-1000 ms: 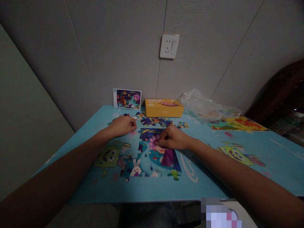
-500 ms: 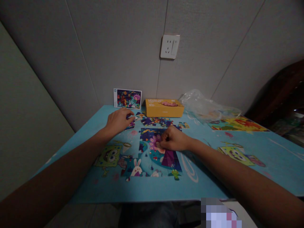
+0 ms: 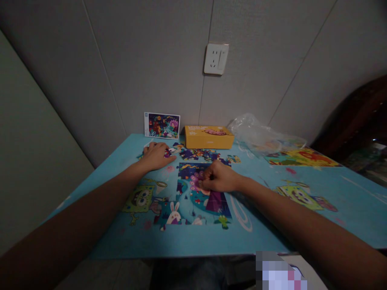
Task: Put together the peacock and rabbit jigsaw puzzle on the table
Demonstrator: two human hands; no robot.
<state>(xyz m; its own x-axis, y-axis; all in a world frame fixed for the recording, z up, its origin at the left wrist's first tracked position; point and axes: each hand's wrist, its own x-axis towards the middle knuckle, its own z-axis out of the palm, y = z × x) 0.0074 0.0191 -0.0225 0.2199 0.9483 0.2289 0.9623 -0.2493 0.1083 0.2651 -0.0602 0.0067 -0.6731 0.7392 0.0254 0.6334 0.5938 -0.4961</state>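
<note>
A partly joined jigsaw puzzle (image 3: 187,209) lies flat on the table, with a white rabbit, a blue path and a pink peacock-like tail on it. My right hand (image 3: 219,177) rests curled on its upper right part. Those fingers are closed, and whatever they may hold is hidden. Farther back on the left, my left hand (image 3: 157,155) lies palm down with fingers spread, over or beside some loose puzzle pieces. More loose puzzle pieces (image 3: 201,154) lie in a cluster between the joined part and the yellow box.
A picture card (image 3: 163,125) leans against the wall beside a yellow box (image 3: 209,137). To the right lie a clear plastic bag (image 3: 254,133) and a yellow-orange picture sheet (image 3: 305,157). The blue table cover (image 3: 121,241) has cartoon prints. A wall socket (image 3: 216,59) sits above.
My left hand has flattened and its fingers have spread, shifting slightly nearer to me over the pieces. My right hand has stayed on the puzzle, barely moving left.
</note>
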